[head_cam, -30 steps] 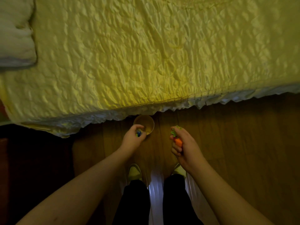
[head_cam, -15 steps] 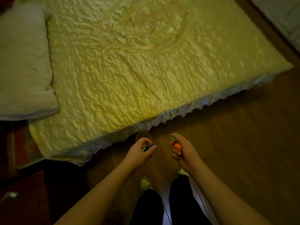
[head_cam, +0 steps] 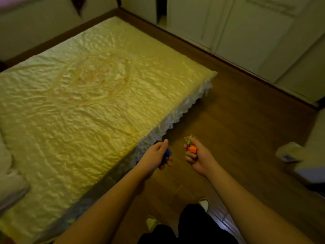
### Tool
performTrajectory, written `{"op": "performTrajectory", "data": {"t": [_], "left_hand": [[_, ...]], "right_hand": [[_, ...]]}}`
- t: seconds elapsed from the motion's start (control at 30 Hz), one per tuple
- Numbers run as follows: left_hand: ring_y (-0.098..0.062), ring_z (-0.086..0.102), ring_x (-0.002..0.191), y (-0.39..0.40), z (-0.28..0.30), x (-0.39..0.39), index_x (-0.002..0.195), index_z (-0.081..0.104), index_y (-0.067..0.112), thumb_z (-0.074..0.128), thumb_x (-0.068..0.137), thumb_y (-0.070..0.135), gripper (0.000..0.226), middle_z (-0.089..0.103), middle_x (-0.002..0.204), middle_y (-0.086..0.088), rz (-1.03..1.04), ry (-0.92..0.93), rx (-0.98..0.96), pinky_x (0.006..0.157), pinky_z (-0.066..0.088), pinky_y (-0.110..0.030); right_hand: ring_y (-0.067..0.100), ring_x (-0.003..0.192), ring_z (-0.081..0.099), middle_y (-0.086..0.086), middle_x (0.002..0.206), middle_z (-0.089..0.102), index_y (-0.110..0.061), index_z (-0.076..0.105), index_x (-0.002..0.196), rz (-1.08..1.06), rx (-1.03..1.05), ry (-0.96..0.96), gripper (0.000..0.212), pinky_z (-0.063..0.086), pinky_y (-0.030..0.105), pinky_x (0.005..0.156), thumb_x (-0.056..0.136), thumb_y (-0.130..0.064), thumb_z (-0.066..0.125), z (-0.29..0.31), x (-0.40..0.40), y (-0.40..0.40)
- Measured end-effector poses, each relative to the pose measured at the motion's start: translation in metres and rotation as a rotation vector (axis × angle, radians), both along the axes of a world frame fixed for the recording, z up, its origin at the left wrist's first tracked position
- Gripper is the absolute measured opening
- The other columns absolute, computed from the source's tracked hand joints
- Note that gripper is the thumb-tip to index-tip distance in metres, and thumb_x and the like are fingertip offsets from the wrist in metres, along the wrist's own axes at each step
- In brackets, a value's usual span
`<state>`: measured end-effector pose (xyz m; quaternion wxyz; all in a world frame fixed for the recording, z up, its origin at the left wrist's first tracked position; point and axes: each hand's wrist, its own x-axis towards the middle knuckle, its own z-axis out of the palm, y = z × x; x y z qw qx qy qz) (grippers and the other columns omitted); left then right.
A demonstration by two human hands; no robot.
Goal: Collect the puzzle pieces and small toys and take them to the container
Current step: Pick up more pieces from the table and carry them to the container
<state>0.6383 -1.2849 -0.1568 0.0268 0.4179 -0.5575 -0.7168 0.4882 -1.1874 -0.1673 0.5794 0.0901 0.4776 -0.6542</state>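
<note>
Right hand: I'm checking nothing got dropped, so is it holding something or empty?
Holding. The right hand is curled around small toys: orange and green bits show between its fingers.

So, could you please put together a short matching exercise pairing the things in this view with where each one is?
Things:
1. blue toy
2. orange and green toy
3. yellow bedspread
4. white cabinet doors

Places:
a. along the far wall, upper right
b. held in the left hand
c. spread over the bed, on the left
d. held in the right hand

Pairs: 1-b, 2-d, 3-c, 4-a
</note>
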Motion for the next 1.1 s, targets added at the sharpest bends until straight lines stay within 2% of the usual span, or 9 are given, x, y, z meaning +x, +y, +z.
{"op": "performTrajectory", "data": {"t": [0.13,0.27,0.43,0.53,0.6,0.7,0.77,0.9,1.1], "left_hand": [[-0.023,0.06,0.058,0.012,0.016,-0.057,0.089,0.058,0.008,0.041,0.091,0.061,0.056,0.064,0.071,-0.007,-0.076,0.017,-0.01,0.043,0.034,-0.028],[-0.021,0.054,0.053,0.035,0.027,-0.115,0.085,0.059,0.012,0.036,0.094,0.062,0.056,0.062,0.068,-0.006,-0.119,-0.028,0.07,0.043,0.031,-0.026],[-0.018,0.035,0.045,0.063,0.029,-0.186,0.08,0.06,0.014,0.032,0.099,0.05,0.05,0.052,0.063,-0.005,-0.111,-0.032,0.153,0.038,0.024,-0.023],[-0.016,0.025,0.044,0.085,0.033,-0.225,0.083,0.059,0.011,0.032,0.099,0.033,0.039,0.043,0.061,-0.004,-0.113,0.002,0.197,0.036,0.022,-0.023],[-0.015,0.021,0.045,0.101,0.034,-0.248,0.087,0.057,0.009,0.032,0.097,0.026,0.032,0.041,0.058,-0.002,-0.146,-0.017,0.177,0.038,0.02,-0.025],[-0.015,0.02,0.044,0.127,0.036,-0.278,0.087,0.056,0.01,0.037,0.095,0.025,0.026,0.04,0.056,-0.001,-0.254,-0.072,0.099,0.041,0.017,-0.027],[-0.014,0.023,0.042,0.142,0.037,-0.296,0.084,0.057,0.01,0.042,0.095,0.029,0.026,0.042,0.057,-0.001,-0.346,-0.104,0.046,0.041,0.017,-0.027],[-0.012,0.026,0.039,0.165,0.036,-0.327,0.081,0.057,0.01,0.043,0.097,0.05,0.046,0.046,0.058,-0.002,-0.506,-0.115,-0.01,0.041,0.017,-0.025],[-0.013,0.025,0.039,0.216,0.04,-0.388,0.083,0.057,0.01,0.031,0.092,0.064,0.062,0.042,0.051,0.0,-0.666,-0.095,-0.08,0.045,0.018,-0.025]], "right_hand": [[0.003,0.034,0.028,0.004,0.07,0.05,-0.013,0.049,0.089,-0.071,0.013,0.016,0.016,0.016,0.017,0.036,0.098,-0.026,0.048,0.016,-0.036,0.035],[0.003,0.035,0.029,0.004,0.073,0.05,-0.012,0.049,0.095,-0.109,0.03,0.06,0.014,0.018,0.017,0.035,0.098,-0.026,0.05,0.025,-0.081,0.075],[0.003,0.034,0.03,0.004,0.072,0.05,-0.012,0.047,0.098,-0.18,0.047,0.078,0.014,0.019,0.016,0.032,0.097,-0.026,0.05,0.028,-0.146,0.129],[0.003,0.033,0.03,0.004,0.073,0.049,-0.012,0.048,0.096,-0.248,0.058,0.099,0.014,0.019,0.016,0.032,0.097,-0.026,0.05,0.029,-0.18,0.161],[0.003,0.033,0.03,0.003,0.071,0.05,-0.013,0.049,0.094,-0.297,0.053,0.103,0.014,0.018,0.016,0.033,0.097,-0.027,0.05,0.031,-0.197,0.18],[0.003,0.035,0.03,0.003,0.07,0.05,-0.012,0.049,0.095,-0.368,0.021,0.102,0.015,0.018,0.017,0.035,0.097,-0.027,0.05,0.034,-0.217,0.211],[0.004,0.035,0.03,0.004,0.071,0.05,-0.012,0.049,0.096,-0.433,-0.011,0.098,0.015,0.018,0.017,0.034,0.096,-0.026,0.051,0.034,-0.228,0.231],[0.003,0.035,0.03,0.004,0.071,0.049,-0.013,0.051,0.093,-0.554,-0.033,0.102,0.013,0.017,0.017,0.034,0.097,-0.025,0.05,0.037,-0.24,0.262],[0.004,0.034,0.03,0.004,0.071,0.049,-0.014,0.05,0.096,-0.715,-0.009,0.111,0.012,0.018,0.017,0.032,0.097,-0.026,0.05,0.033,-0.259,0.311]]}}
